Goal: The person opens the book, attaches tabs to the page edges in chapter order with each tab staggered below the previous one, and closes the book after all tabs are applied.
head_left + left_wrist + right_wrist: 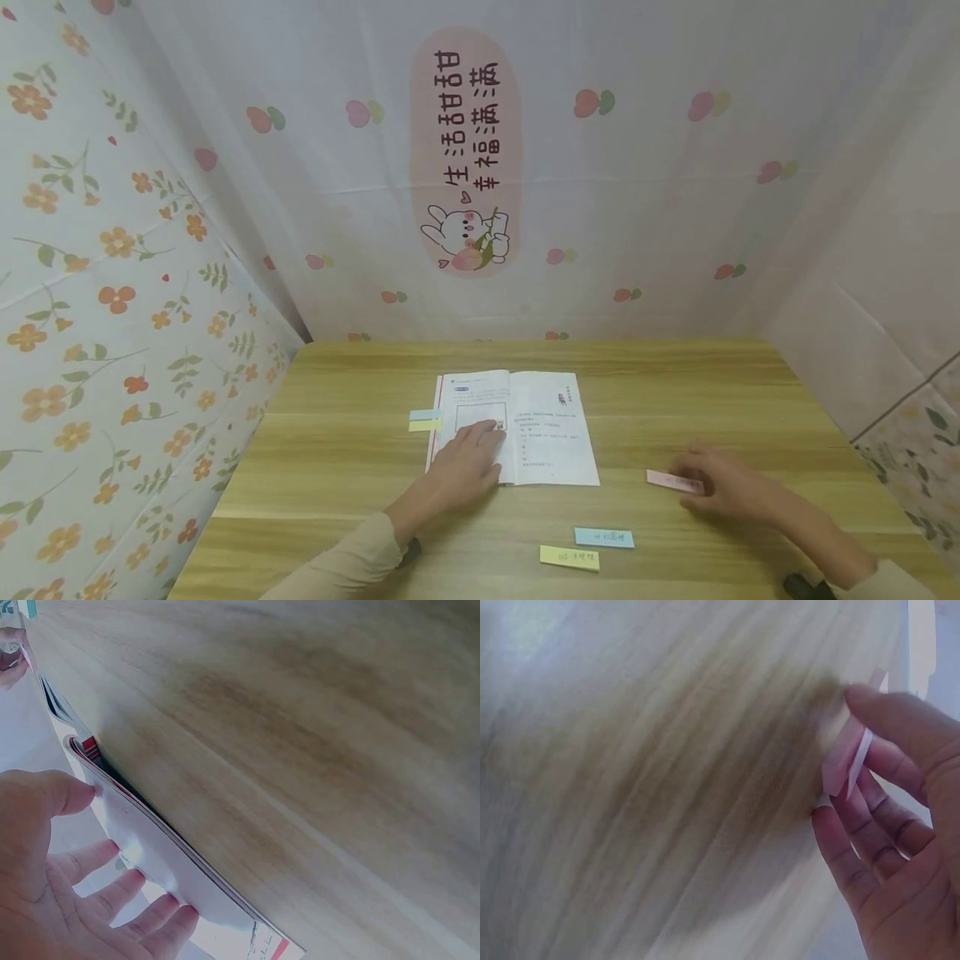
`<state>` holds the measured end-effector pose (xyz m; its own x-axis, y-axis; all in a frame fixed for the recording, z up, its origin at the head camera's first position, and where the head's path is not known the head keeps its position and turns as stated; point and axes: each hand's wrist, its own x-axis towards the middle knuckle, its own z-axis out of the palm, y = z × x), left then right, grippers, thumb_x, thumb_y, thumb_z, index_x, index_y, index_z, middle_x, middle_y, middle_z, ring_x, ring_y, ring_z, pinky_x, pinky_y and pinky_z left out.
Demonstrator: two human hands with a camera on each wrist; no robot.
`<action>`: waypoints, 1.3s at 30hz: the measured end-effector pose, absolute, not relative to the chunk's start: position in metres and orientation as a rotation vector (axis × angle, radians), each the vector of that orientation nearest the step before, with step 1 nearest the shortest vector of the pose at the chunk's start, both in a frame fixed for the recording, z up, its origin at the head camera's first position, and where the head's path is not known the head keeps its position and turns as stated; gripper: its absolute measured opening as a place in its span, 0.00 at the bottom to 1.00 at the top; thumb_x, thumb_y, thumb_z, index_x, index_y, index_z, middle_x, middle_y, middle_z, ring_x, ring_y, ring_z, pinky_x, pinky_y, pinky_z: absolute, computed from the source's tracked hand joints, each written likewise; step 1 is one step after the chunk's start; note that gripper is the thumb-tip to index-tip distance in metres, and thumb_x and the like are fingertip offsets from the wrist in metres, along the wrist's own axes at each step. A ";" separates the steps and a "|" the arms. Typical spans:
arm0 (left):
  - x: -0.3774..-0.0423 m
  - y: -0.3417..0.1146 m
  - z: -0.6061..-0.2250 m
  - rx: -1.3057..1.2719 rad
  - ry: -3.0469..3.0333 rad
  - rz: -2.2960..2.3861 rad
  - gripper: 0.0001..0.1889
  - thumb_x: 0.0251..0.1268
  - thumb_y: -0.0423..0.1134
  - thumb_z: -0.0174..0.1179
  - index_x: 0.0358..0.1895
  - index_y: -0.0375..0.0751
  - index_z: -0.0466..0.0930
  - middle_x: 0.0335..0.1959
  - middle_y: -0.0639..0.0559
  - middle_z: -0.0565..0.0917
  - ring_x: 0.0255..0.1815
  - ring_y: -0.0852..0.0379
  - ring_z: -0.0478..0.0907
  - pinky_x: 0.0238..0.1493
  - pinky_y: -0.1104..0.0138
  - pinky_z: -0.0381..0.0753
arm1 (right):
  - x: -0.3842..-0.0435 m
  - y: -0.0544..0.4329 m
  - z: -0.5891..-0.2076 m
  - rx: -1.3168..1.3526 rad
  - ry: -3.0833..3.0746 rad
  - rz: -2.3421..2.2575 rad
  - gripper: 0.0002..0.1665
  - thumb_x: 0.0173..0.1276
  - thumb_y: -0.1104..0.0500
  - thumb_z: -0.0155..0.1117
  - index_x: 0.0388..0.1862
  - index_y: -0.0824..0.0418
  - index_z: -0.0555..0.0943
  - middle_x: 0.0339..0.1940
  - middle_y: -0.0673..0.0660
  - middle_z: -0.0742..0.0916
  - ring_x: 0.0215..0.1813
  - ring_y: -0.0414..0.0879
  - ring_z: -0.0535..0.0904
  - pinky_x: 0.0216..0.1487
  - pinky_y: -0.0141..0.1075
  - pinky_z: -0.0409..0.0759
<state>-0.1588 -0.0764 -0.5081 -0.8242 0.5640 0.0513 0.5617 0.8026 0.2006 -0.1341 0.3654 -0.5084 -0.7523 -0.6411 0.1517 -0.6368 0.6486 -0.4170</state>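
Observation:
An open book point(551, 450) lies on the wooden table, printed with text and a boxed picture. My left hand point(467, 454) rests flat on its left page, and in the left wrist view the fingers point(154, 915) stretch across the paper. To the right of the book, my right hand point(723, 483) pinches a pink sticky note point(663, 479) with handwriting on it. Seen from the right wrist, the pink note point(844, 757) is between the thumb and the fingers, close over the tabletop. Blue and yellow tabs point(425, 420) stick out from the book's left edge.
A blue sticky note point(604, 537) and a yellow sticky note point(569, 557), both handwritten, lie near the table's front. Behind the table point(360, 467) hangs a printed curtain point(637, 192), and a floral one point(112, 333) hangs at the left.

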 end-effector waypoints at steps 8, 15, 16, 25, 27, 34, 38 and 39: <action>-0.160 -0.078 -0.510 0.962 2.975 0.346 0.26 0.73 0.45 0.58 0.71 0.39 0.71 0.72 0.41 0.69 0.70 0.42 0.68 0.65 0.51 0.74 | -0.135 0.365 -0.512 -1.088 2.808 -0.789 0.17 0.55 0.69 0.78 0.39 0.56 0.82 0.33 0.40 0.78 0.30 0.32 0.71 0.24 0.28 0.74; -0.160 -0.079 -0.508 0.961 2.953 0.312 0.27 0.74 0.45 0.56 0.72 0.40 0.69 0.73 0.42 0.68 0.71 0.43 0.66 0.68 0.52 0.71 | -0.135 0.362 -0.509 -1.032 2.776 -0.806 0.15 0.58 0.68 0.76 0.40 0.55 0.82 0.33 0.40 0.78 0.30 0.32 0.71 0.24 0.29 0.75; -0.161 -0.079 -0.508 0.961 2.950 0.312 0.27 0.74 0.45 0.56 0.72 0.40 0.69 0.73 0.42 0.68 0.71 0.43 0.66 0.68 0.52 0.71 | -0.135 0.361 -0.508 -1.034 2.783 -0.804 0.15 0.58 0.68 0.76 0.40 0.55 0.82 0.33 0.40 0.78 0.30 0.32 0.71 0.24 0.29 0.74; -0.160 -0.080 -0.508 0.965 2.931 0.325 0.27 0.74 0.44 0.56 0.72 0.40 0.69 0.74 0.41 0.67 0.72 0.43 0.66 0.69 0.53 0.70 | -0.138 0.354 -0.507 -1.084 2.842 -0.794 0.16 0.55 0.70 0.77 0.39 0.56 0.82 0.32 0.38 0.77 0.30 0.32 0.70 0.25 0.29 0.73; -0.160 -0.080 -0.508 0.961 2.925 0.319 0.27 0.74 0.44 0.55 0.73 0.40 0.69 0.74 0.42 0.67 0.72 0.43 0.65 0.70 0.54 0.68 | -0.138 0.352 -0.506 -1.077 2.852 -0.785 0.16 0.56 0.69 0.77 0.40 0.56 0.83 0.32 0.38 0.77 0.31 0.32 0.70 0.25 0.30 0.74; -0.160 -0.082 -0.505 0.953 2.913 0.344 0.27 0.74 0.44 0.55 0.73 0.40 0.69 0.75 0.42 0.66 0.73 0.43 0.64 0.71 0.54 0.67 | -0.141 0.342 -0.502 -1.031 2.868 -0.752 0.14 0.59 0.65 0.76 0.41 0.54 0.83 0.34 0.39 0.77 0.32 0.33 0.71 0.28 0.31 0.75; -0.158 -0.083 -0.505 0.947 2.919 0.367 0.26 0.74 0.42 0.55 0.72 0.40 0.70 0.74 0.42 0.66 0.73 0.43 0.65 0.71 0.54 0.66 | -0.145 0.335 -0.501 -1.068 2.868 -0.784 0.14 0.58 0.66 0.77 0.40 0.54 0.83 0.35 0.39 0.78 0.33 0.33 0.71 0.28 0.31 0.74; -0.158 -0.083 -0.505 0.947 2.923 0.375 0.25 0.74 0.42 0.56 0.71 0.40 0.71 0.74 0.42 0.67 0.72 0.43 0.65 0.71 0.54 0.67 | -0.146 0.334 -0.501 -1.082 2.872 -0.793 0.15 0.57 0.67 0.77 0.40 0.54 0.83 0.34 0.39 0.79 0.32 0.33 0.71 0.27 0.31 0.74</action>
<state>-0.1581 -0.0834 -0.5048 -0.8119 0.5830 0.0304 0.5718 0.7836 0.2430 -0.1457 0.3337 -0.5008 -0.7668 -0.6111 0.1964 -0.6254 0.6421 -0.4434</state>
